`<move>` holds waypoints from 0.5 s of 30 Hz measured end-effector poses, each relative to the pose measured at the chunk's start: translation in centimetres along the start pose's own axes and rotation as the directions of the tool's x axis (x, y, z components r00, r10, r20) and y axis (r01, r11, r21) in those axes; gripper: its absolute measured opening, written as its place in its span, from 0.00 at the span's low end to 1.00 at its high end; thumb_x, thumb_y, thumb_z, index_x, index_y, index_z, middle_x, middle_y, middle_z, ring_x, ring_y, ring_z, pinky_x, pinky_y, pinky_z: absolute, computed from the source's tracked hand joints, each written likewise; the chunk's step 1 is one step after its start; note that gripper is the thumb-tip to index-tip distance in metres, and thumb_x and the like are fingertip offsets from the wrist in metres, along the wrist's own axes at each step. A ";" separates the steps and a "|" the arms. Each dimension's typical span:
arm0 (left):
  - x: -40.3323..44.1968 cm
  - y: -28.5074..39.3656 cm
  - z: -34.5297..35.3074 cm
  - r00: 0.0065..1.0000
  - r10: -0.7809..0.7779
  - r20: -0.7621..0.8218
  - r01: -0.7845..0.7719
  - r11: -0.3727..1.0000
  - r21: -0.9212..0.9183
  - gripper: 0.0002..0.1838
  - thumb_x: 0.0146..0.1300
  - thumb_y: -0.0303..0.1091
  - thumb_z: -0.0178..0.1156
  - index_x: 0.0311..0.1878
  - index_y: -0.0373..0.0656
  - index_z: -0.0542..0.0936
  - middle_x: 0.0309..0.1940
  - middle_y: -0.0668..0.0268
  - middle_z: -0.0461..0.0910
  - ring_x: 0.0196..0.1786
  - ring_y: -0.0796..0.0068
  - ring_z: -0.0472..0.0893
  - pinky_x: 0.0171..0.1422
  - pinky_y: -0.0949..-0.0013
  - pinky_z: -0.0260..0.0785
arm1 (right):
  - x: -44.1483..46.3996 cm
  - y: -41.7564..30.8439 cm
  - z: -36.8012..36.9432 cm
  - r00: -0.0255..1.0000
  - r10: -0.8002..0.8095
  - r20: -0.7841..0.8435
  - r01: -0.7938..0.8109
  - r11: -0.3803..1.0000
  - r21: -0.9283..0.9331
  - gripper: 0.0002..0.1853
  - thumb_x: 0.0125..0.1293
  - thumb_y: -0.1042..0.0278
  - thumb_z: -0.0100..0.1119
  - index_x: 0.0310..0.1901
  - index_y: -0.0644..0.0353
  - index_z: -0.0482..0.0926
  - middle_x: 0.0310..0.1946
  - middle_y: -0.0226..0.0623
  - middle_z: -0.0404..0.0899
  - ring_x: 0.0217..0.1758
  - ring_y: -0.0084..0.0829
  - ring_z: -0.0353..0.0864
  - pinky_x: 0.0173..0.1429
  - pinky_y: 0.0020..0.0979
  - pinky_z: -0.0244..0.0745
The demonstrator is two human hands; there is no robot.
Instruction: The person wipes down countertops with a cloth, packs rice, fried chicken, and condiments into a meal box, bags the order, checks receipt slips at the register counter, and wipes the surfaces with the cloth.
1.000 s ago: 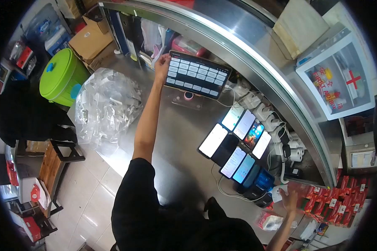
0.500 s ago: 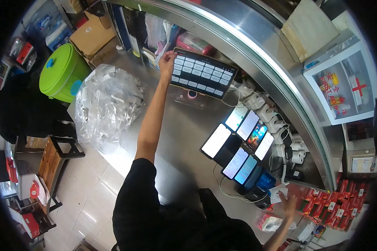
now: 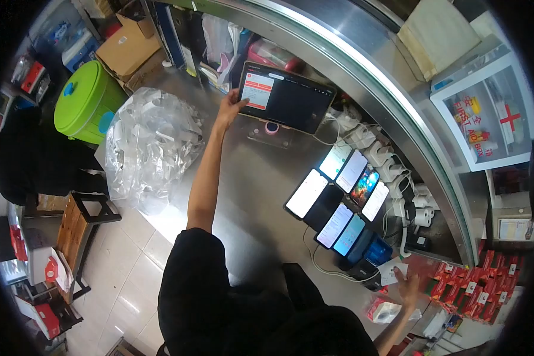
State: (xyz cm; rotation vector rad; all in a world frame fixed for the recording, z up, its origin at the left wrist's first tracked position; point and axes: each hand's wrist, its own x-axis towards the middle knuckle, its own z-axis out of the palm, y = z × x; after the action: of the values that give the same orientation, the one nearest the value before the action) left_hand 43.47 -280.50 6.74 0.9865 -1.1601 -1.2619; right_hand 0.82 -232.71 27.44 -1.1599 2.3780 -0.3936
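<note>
My left hand point(image 3: 230, 110) is at the lower left corner of a tablet point(image 3: 299, 104), one fingertip over the screen and the fingers apart. The screen shows an orange and white panel beside a dark area. Below the tablet is a clear stand base point(image 3: 269, 136) with a round pinkish piece. At the lower right, my right hand point(image 3: 407, 288) has its fingers on a white paper slip point(image 3: 391, 272), which lies against a small dark printer-like device point(image 3: 366, 271). Several lit phones point(image 3: 338, 225) lie in rows between the hands.
White plugs and cables point(image 3: 391, 175) crowd the glass-edged counter wall. A bag of clear plastic point(image 3: 154, 142) bulges at the left, near a green bin point(image 3: 83, 107). Red packets point(image 3: 480, 291) and a first aid box point(image 3: 486, 118) are on the right. A wooden stool point(image 3: 71, 237) stands on the floor.
My left hand has moved down from the tablet's top left corner to its lower left. The screen has switched from a grid of white tiles to the orange panel. My right hand stays at the slip.
</note>
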 end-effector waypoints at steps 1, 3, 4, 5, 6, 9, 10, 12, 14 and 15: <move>-0.6 0.2 -0.1 0.999 -0.036 0.005 0.036 0.999 0.009 0.18 0.54 0.22 0.58 0.48 0.37 0.69 0.42 0.65 0.75 0.44 0.80 0.74 0.47 0.76 0.66 | -0.1 -0.7 0.0 0.998 0.039 0.042 -0.037 0.998 -0.041 0.16 0.56 0.64 0.58 0.40 0.69 0.76 0.29 0.44 0.80 0.31 0.31 0.80 0.37 0.33 0.71; -1.0 0.5 -0.1 0.995 -0.102 0.016 0.102 0.995 0.006 0.18 0.52 0.20 0.58 0.48 0.37 0.69 0.42 0.66 0.75 0.45 0.79 0.73 0.49 0.76 0.65 | 0.1 0.3 0.6 0.999 0.013 0.033 -0.012 0.999 -0.033 0.16 0.56 0.64 0.58 0.40 0.69 0.76 0.29 0.44 0.80 0.31 0.31 0.80 0.38 0.32 0.71; -1.0 0.7 0.0 0.991 -0.129 0.022 0.129 0.992 -0.007 0.19 0.51 0.19 0.58 0.48 0.38 0.69 0.42 0.66 0.75 0.45 0.79 0.73 0.50 0.76 0.65 | 0.3 0.7 0.8 1.000 -0.003 0.028 0.004 1.000 -0.031 0.16 0.56 0.64 0.58 0.40 0.69 0.76 0.29 0.44 0.80 0.32 0.31 0.80 0.38 0.31 0.71; -1.0 0.8 0.1 0.987 -0.155 0.029 0.156 0.988 -0.021 0.19 0.51 0.19 0.58 0.48 0.38 0.69 0.42 0.66 0.75 0.45 0.78 0.73 0.51 0.75 0.64 | 0.4 1.0 0.8 1.000 0.001 0.028 0.000 1.000 -0.024 0.16 0.56 0.64 0.57 0.40 0.69 0.76 0.29 0.44 0.80 0.32 0.31 0.80 0.38 0.32 0.71; -1.1 0.9 0.2 0.986 -0.168 0.017 0.168 0.986 -0.018 0.19 0.51 0.20 0.58 0.48 0.38 0.69 0.42 0.66 0.75 0.45 0.78 0.73 0.51 0.75 0.64 | 0.4 1.0 0.9 1.000 0.004 0.027 -0.004 1.000 -0.016 0.16 0.56 0.64 0.57 0.40 0.69 0.76 0.29 0.44 0.80 0.32 0.31 0.80 0.38 0.32 0.71; -0.8 0.5 0.3 0.989 -0.150 0.006 0.150 0.989 -0.003 0.21 0.50 0.21 0.60 0.49 0.39 0.69 0.42 0.65 0.75 0.46 0.74 0.73 0.53 0.74 0.63 | 0.7 1.9 1.0 1.000 -0.003 0.023 0.004 0.999 -0.043 0.16 0.57 0.63 0.57 0.40 0.68 0.77 0.30 0.43 0.80 0.32 0.31 0.80 0.38 0.32 0.71; -0.3 -0.6 0.0 0.994 -0.109 0.017 0.109 0.994 0.004 0.21 0.50 0.22 0.61 0.49 0.38 0.68 0.43 0.63 0.74 0.47 0.72 0.73 0.53 0.72 0.63 | 0.7 1.9 1.0 1.000 -0.008 0.023 0.009 0.998 -0.062 0.15 0.57 0.63 0.58 0.40 0.67 0.77 0.30 0.43 0.80 0.32 0.31 0.80 0.38 0.32 0.71; -0.2 -1.6 -0.1 0.993 0.064 -0.102 -0.044 0.981 0.189 0.22 0.50 0.24 0.61 0.49 0.38 0.68 0.44 0.61 0.73 0.48 0.69 0.73 0.54 0.70 0.63 | 0.3 0.5 0.7 0.999 0.032 0.018 -0.031 0.999 -0.027 0.16 0.57 0.62 0.57 0.40 0.68 0.77 0.30 0.43 0.80 0.33 0.30 0.79 0.39 0.32 0.71; -1.8 -0.7 0.9 0.889 0.372 -0.267 -0.176 0.816 0.550 0.21 0.52 0.27 0.61 0.50 0.37 0.68 0.45 0.58 0.72 0.49 0.66 0.72 0.55 0.67 0.62 | 0.0 -0.6 1.0 0.998 0.047 -0.037 -0.048 0.999 -0.012 0.16 0.58 0.61 0.57 0.40 0.68 0.77 0.30 0.43 0.79 0.35 0.29 0.79 0.41 0.30 0.70; -3.2 0.3 1.7 0.867 0.424 -0.263 -0.199 0.777 0.597 0.21 0.52 0.28 0.61 0.50 0.36 0.68 0.45 0.57 0.72 0.49 0.65 0.72 0.55 0.66 0.62 | 0.2 -0.8 1.3 0.995 0.039 -0.095 -0.040 0.999 -0.013 0.16 0.59 0.61 0.57 0.40 0.68 0.77 0.30 0.42 0.79 0.35 0.28 0.78 0.41 0.29 0.69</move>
State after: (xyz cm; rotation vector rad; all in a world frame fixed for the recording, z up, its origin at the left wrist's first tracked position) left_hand 42.03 -277.14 6.97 1.3227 -1.3326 -0.4133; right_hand 1.94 -233.39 26.66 -1.1225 2.4853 -0.4271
